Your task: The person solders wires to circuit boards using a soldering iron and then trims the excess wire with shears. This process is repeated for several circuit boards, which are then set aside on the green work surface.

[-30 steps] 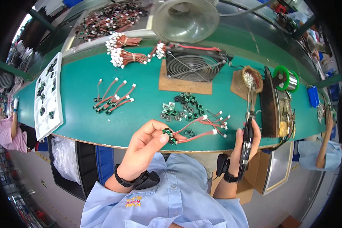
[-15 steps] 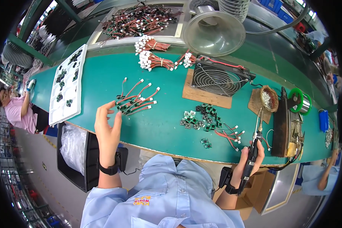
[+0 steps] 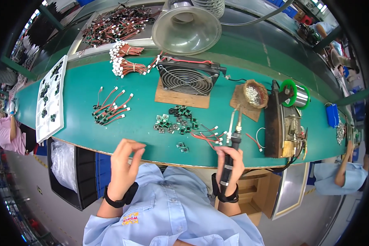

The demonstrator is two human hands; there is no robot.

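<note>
At far left on the green worktop (image 3: pixel 143 82) lies a white tray (image 3: pixel 49 98). Left hand (image 3: pixel 125 164) hovers at the near edge, fingers loosely curled, empty (boards (image 3: pixel 174 125) lie ahead-right, nearer the right hand). Right hand (image 3: pixel 229 162) grips the iron (image 3: pixel 233 139), pointing away, fingers wrapped tight.

Bright, even overhead light fills the scene; shadows on the green worktop (image 3: pixel 143 123) are soft and short. Fisheye bending curves its edges, corners go black, and detail stays sharp centrally.
</note>
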